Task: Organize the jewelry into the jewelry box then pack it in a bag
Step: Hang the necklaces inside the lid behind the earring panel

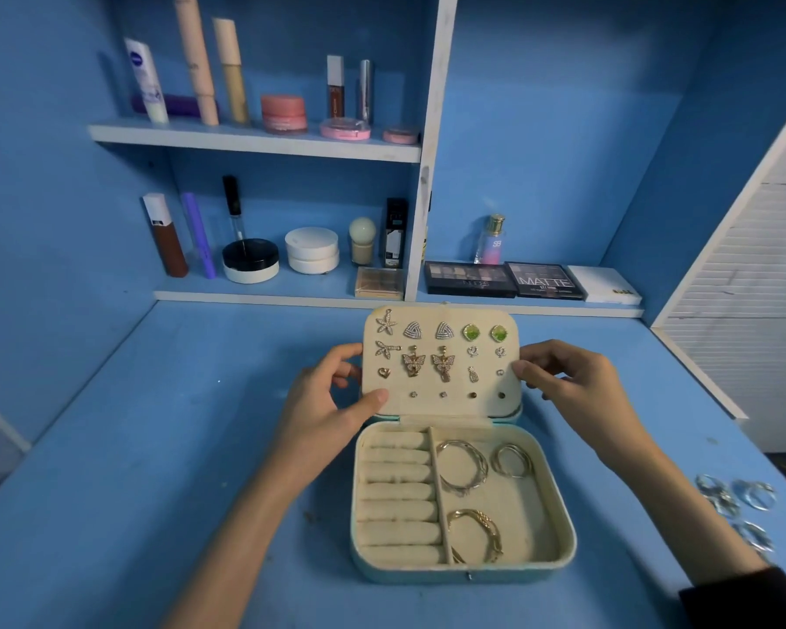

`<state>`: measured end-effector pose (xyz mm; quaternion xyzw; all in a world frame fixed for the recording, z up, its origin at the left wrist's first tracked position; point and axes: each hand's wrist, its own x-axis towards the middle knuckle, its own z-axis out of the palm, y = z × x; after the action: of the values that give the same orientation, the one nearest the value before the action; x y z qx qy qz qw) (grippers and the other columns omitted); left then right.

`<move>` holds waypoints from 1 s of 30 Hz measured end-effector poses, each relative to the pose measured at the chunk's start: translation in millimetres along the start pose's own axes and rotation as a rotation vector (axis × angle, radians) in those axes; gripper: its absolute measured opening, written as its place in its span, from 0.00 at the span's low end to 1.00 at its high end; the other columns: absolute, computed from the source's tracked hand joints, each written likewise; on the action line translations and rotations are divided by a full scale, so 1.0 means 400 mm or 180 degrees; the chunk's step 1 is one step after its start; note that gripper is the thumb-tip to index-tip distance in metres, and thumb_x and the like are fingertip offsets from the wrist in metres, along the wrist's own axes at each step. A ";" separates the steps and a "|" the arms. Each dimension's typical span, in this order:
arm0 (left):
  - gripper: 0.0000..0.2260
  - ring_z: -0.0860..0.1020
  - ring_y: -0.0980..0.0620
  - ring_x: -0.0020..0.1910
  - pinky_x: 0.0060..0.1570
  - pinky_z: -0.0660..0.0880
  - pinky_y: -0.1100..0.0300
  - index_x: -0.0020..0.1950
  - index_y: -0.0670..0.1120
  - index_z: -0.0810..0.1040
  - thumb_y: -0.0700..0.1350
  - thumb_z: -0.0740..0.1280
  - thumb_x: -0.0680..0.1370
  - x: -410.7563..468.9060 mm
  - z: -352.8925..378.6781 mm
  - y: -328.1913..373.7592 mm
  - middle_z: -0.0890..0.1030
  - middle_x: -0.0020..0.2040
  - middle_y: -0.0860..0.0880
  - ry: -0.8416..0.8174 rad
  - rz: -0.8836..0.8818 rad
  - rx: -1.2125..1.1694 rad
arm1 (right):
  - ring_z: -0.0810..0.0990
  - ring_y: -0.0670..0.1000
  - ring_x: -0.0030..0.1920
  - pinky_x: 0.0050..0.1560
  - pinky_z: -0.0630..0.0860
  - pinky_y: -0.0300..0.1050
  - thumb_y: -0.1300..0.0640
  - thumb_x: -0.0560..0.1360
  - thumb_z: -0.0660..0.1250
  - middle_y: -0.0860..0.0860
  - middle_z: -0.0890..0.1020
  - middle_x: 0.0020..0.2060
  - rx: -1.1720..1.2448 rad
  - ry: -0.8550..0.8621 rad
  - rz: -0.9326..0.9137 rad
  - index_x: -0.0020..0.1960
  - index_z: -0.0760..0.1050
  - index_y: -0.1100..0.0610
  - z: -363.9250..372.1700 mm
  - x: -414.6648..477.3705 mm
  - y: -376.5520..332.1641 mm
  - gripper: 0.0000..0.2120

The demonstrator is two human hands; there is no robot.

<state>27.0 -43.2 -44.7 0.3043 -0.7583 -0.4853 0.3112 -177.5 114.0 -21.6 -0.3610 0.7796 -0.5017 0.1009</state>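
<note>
Even, cool light, soft shadows under the shelf (255, 143); wide-angle bending at the edges (corners slightly soft), centre sharp.

The left palette (470, 278) reads "NUDES", the middle palette (544, 280) "MATTE", the pink bottle (491, 245) "SB"

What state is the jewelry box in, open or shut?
Open. The lid stands raised, held by the left hand and right hand, showing pinned earrings; hoops lie exposed in the tray.

teal jewelry box (464, 576), cream lining, perhaps silver rings (736, 499)
</note>
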 end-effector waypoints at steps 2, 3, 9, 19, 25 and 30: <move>0.21 0.74 0.56 0.49 0.47 0.68 0.60 0.53 0.64 0.71 0.42 0.74 0.71 -0.003 -0.001 -0.003 0.77 0.46 0.56 -0.0066 0.0020 0.0050 | 0.76 0.48 0.37 0.39 0.73 0.42 0.60 0.73 0.70 0.50 0.82 0.35 0.0027 -0.0021 -0.0013 0.42 0.80 0.53 -0.006 -0.003 -0.007 0.03; 0.22 0.74 0.56 0.48 0.47 0.70 0.59 0.52 0.65 0.70 0.42 0.75 0.70 -0.003 -0.001 -0.005 0.77 0.45 0.56 -0.0058 0.0032 0.0079 | 0.76 0.48 0.37 0.40 0.74 0.42 0.59 0.73 0.70 0.50 0.82 0.35 0.0029 -0.0031 -0.0018 0.42 0.80 0.53 -0.009 -0.004 -0.009 0.03; 0.20 0.77 0.58 0.44 0.43 0.71 0.60 0.50 0.61 0.71 0.42 0.75 0.70 -0.001 -0.002 -0.010 0.79 0.41 0.54 0.0006 0.0143 0.0170 | 0.77 0.49 0.37 0.42 0.74 0.49 0.60 0.72 0.71 0.51 0.82 0.35 0.0101 -0.0097 -0.0060 0.42 0.80 0.54 -0.023 -0.016 -0.029 0.02; 0.13 0.78 0.59 0.37 0.39 0.74 0.65 0.41 0.53 0.74 0.40 0.77 0.68 -0.014 -0.015 0.005 0.81 0.39 0.60 0.0036 0.0452 0.0324 | 0.76 0.48 0.36 0.41 0.73 0.42 0.60 0.71 0.72 0.50 0.82 0.36 0.0213 -0.0523 -0.0179 0.36 0.79 0.51 -0.075 -0.059 -0.056 0.06; 0.14 0.76 0.58 0.36 0.37 0.71 0.71 0.40 0.51 0.73 0.40 0.77 0.68 -0.035 -0.018 -0.006 0.79 0.42 0.57 0.0174 0.1189 0.0722 | 0.80 0.49 0.42 0.46 0.75 0.40 0.60 0.70 0.72 0.49 0.83 0.39 -0.0062 -0.0865 -0.0395 0.38 0.81 0.49 -0.107 -0.080 -0.055 0.07; 0.16 0.76 0.60 0.40 0.42 0.70 0.73 0.42 0.50 0.73 0.32 0.74 0.68 -0.042 -0.027 -0.036 0.77 0.39 0.57 0.0033 0.1765 0.0797 | 0.80 0.47 0.45 0.48 0.73 0.45 0.68 0.73 0.67 0.44 0.84 0.41 -0.0737 -0.1452 -0.0642 0.41 0.80 0.43 -0.136 -0.052 -0.091 0.19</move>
<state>48.1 -41.4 -57.3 0.1242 -0.8648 -0.2830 0.3957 -173.9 157.8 31.2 -0.5496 0.7490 -0.3224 0.1815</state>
